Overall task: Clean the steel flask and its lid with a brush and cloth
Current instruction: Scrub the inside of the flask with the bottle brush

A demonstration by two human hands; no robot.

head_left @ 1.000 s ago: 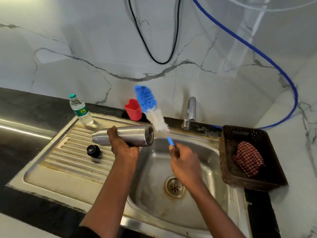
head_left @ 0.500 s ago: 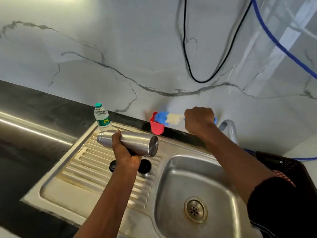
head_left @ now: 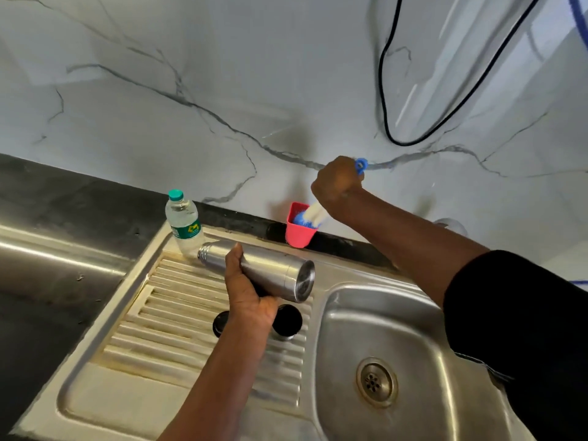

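My left hand [head_left: 246, 294] grips the steel flask [head_left: 270, 270], which lies sideways above the ribbed drainboard [head_left: 178, 316], its flat base pointing right toward the sink. Partly hidden under that hand, the black lid [head_left: 288, 319] rests on the drainboard. My right hand [head_left: 337, 184] is closed around the blue handle of the bottle brush [head_left: 313, 213]. The brush points down and left, its blue and white bristles dipped into a small red cup [head_left: 299, 233] against the wall. No cloth is in view.
A plastic water bottle [head_left: 184, 222] with a green cap stands at the back of the drainboard, right behind the flask's neck. The steel sink basin [head_left: 410, 329] with its drain [head_left: 377, 381] lies to the right. A black cable [head_left: 386, 100] hangs on the marble wall.
My right hand carried the brush from over the sink to the back wall and tipped its bristles down into the red cup. The flask stayed in my left hand.
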